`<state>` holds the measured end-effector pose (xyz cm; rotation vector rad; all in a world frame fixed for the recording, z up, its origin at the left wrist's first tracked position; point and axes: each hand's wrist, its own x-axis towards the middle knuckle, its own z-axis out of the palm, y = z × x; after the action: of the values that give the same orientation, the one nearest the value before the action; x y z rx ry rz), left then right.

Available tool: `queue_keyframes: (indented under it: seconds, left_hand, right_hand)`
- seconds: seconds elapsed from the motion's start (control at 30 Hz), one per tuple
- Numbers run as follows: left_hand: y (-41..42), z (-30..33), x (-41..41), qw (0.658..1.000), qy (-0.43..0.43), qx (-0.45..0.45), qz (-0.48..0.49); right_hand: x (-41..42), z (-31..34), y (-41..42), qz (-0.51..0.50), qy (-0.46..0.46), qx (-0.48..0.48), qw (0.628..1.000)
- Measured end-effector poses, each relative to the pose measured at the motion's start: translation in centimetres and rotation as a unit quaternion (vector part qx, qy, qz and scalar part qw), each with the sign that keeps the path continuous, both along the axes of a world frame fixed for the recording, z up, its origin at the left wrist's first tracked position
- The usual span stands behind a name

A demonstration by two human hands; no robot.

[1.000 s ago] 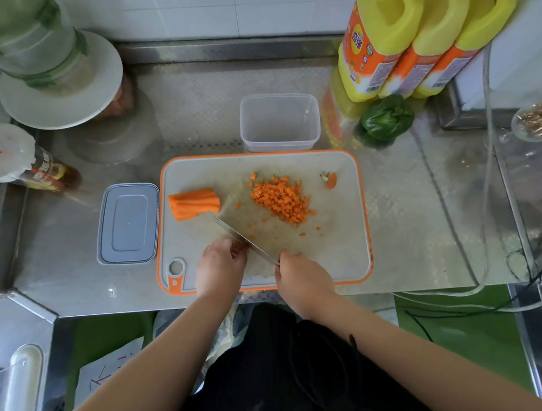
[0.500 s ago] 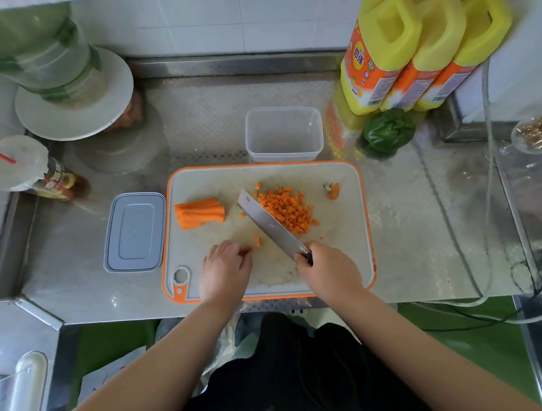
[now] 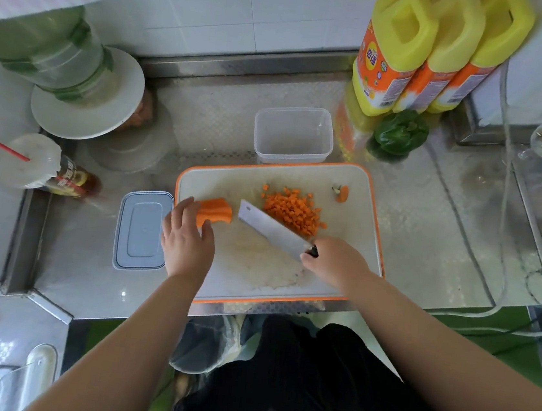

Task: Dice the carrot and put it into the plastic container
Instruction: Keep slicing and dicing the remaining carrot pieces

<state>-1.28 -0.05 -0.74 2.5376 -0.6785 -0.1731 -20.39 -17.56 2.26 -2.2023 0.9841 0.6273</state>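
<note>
**Mid-dice: reaching for the uncut carrot pieces**

Step in hand, by my reading: fetching the next batch to cut. Left hand (image 3: 188,239) sits at the left edge of the cutting board (image 3: 356,248), fingers (image 3: 185,207) spread and lightly curved over the stacked carrot sticks (image 3: 216,211), thumb touching their near side; a firm grip is not yet evident

Right hand (image 3: 334,263) grips the cleaver (image 3: 272,227) by its handle, fingers curled round it. Blade lies low over the board centre, tip toward the far left, its edge just beside the pile of diced carrot (image 3: 294,209), which sits on the far-centre part of the board. Carrot end (image 3: 342,193) lies apart at the far right corner

Plastic container (image 3: 293,135) stands open just beyond the board's far edge, no carrot visible in it. Its lid (image 3: 142,229) lies flat on the surface (image 3: 429,223), left of the board

Progress: roughly half diced, none transferred

Next move calls for drawing the sticks toward board centre, holding them steady with fingertips tucked back, then crosscuts. Sticks are stacked and may slide apart
</note>
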Motion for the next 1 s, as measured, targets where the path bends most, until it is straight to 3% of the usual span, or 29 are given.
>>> queue_keyframes:
  seconds: [0.17, 0.43, 0.53, 0.7, 0.77, 0.83, 0.9, 1.0]
  left_hand:
    - [-1.3, 0.2, 0.7, 0.995, 0.019, 0.078, -0.067]
    - [-3.0, 0.7, -3.6, 0.981, -0.092, -0.118, -0.122]
    - [-3.0, 1.2, -5.0, 0.968, -0.114, -0.140, -0.173]
    - [-4.3, 3.8, -5.5, 0.975, -0.091, -0.181, -0.088]
    - [-5.1, 4.8, -5.8, 0.977, -0.124, -0.124, -0.117]
    - [-5.8, 5.3, -6.7, 0.968, -0.158, 0.001, -0.197]
    - [-6.2, 5.2, -7.6, 0.939, -0.169, 0.122, -0.275]
    - [-7.0, 4.9, -8.0, 0.904, -0.144, 0.234, -0.328]
  right_hand:
    - [0.5, 0.1, -2.1, -0.071, -0.021, -0.018, 0.997]
    - [-1.0, 1.1, -0.7, -0.069, -0.095, -0.012, 0.993]
    - [-1.8, 1.9, -0.1, -0.043, -0.139, -0.084, 0.986]
    - [-2.4, 1.9, 0.4, -0.016, -0.223, -0.241, 0.944]
    - [-2.5, 1.7, 0.4, -0.009, -0.240, -0.284, 0.928]
    - [-2.5, 1.7, 0.5, 0.003, -0.243, -0.313, 0.918]
    - [-2.5, 2.0, 0.5, 0.019, -0.248, -0.340, 0.907]
    - [-2.7, 2.2, 0.2, 0.040, -0.261, -0.377, 0.888]
